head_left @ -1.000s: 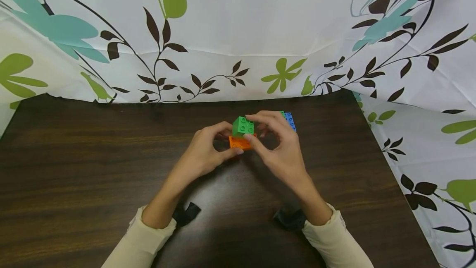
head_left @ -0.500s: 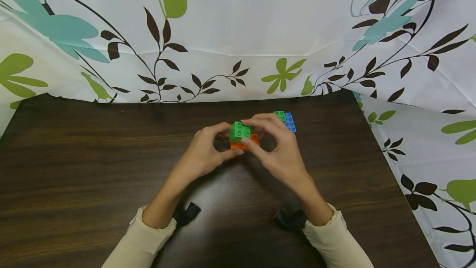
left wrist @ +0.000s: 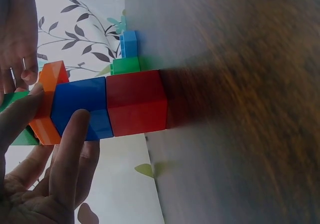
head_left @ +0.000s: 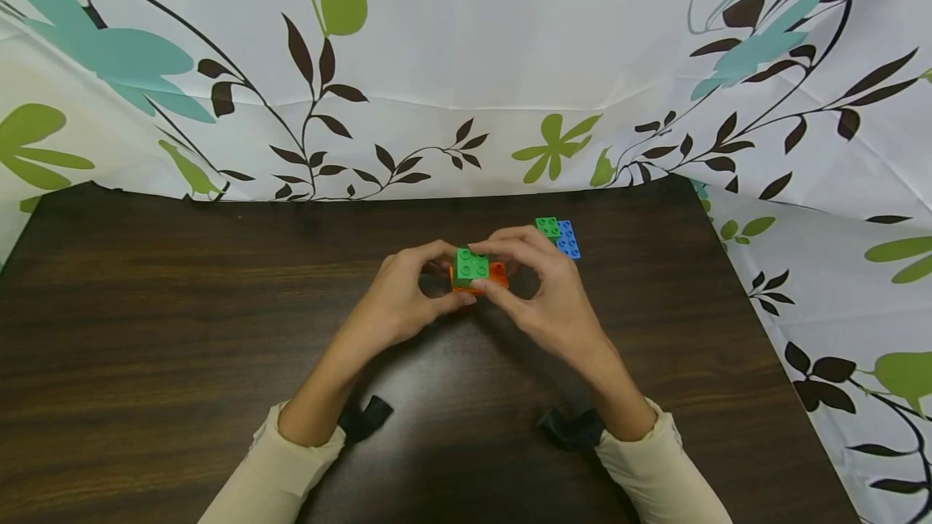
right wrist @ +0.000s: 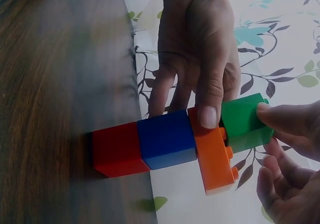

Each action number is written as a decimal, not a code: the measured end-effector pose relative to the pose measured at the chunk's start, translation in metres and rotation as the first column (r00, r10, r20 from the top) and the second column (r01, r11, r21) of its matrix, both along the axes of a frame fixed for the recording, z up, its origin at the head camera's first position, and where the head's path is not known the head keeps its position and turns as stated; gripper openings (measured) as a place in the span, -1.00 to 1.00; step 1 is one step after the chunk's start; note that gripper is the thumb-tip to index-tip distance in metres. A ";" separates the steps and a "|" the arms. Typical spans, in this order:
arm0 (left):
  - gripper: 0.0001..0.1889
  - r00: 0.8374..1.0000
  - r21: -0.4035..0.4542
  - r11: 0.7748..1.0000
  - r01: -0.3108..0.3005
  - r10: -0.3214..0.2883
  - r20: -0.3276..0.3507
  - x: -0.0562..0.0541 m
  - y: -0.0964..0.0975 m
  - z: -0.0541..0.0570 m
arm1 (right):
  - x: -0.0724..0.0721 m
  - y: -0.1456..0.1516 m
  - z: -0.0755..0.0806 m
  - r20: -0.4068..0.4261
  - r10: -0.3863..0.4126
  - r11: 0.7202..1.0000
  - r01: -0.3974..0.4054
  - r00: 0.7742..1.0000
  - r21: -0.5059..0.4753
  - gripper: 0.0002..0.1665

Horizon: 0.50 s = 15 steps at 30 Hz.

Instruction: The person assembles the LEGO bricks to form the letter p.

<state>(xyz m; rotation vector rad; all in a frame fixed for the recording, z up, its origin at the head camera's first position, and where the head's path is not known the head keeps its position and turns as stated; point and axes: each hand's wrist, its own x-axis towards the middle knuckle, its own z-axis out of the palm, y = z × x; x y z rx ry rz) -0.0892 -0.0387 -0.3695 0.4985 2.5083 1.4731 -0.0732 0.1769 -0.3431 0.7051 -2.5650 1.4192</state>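
Note:
A stack of toy building bricks stands on the dark wooden table: a red brick [right wrist: 120, 151] at the bottom, a blue brick [right wrist: 167, 136] on it, then a thin orange brick [right wrist: 212, 156] reaching out past the blue one. My left hand [head_left: 404, 293] steadies the stack, thumb and fingers on opposite sides of the orange and blue bricks. Between thumb and fingers, my right hand [head_left: 546, 281] pinches a green brick [head_left: 472, 265] over the left part of the orange one. Orange studs show beside it; whether it is pressed fully down, I cannot tell.
Behind the right hand, another small green brick [head_left: 547, 226] lies against a flat blue brick [head_left: 568, 239] on the table [head_left: 182, 330]. A white curtain [head_left: 451, 39] with leaf patterns hangs along the table's back edge and right side.
The right hand has lowered the green brick, and shifted it slightly left, onto the orange brick. Its tilt has lessened. The left hand has stayed in place.

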 end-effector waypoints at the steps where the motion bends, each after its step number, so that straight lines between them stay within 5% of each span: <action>1: -0.55 1.000 -0.002 1.000 0.001 -0.001 -0.003 0.000 0.000 0.000 | 0.000 0.000 0.000 0.001 0.002 1.000 -0.002 1.000 0.004 -0.60; 15: -0.53 1.000 -0.008 1.000 0.002 -0.003 -0.002 0.000 0.000 0.000 | -0.002 0.003 -0.002 -0.019 0.018 0.999 -0.018 1.000 0.035 -0.58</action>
